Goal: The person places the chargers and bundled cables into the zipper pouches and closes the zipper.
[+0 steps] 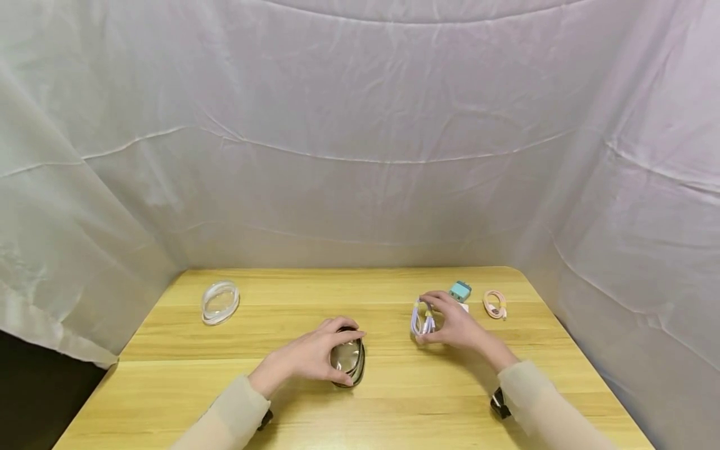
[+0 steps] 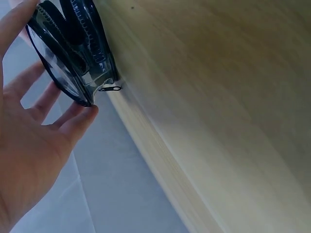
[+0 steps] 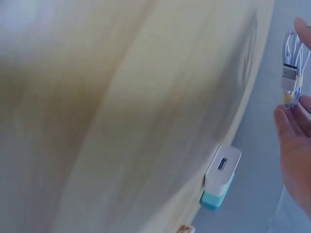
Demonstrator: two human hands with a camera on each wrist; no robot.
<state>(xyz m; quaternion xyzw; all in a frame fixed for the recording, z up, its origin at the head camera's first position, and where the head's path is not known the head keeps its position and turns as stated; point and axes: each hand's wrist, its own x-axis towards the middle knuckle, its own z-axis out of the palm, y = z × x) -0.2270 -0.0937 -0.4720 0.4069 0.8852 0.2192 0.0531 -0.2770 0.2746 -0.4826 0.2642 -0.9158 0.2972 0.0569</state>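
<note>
A small rounded pouch (image 1: 346, 356) with clear faces and black zipper edging is on the wooden table, held across its top by my left hand (image 1: 310, 354). In the left wrist view, the thumb and fingers span the pouch (image 2: 60, 60), and its zipper pull hangs at the near end. To the right, my right hand (image 1: 457, 325) pinches a coiled lavender USB cable (image 1: 415, 320) between thumb and fingers. The right wrist view shows the cable's USB plug (image 3: 289, 73) and a yellow tie around the coil, raised over the tabletop.
Just beyond my right hand sit a teal plug adapter (image 1: 460, 290) and a white USB charger (image 3: 222, 167), partly hidden in the head view. A coiled pink cable (image 1: 488, 306) lies farther right. At the far left is a round, clear, white-edged item (image 1: 208, 317). Grey cloth (image 1: 360, 200) surrounds the table.
</note>
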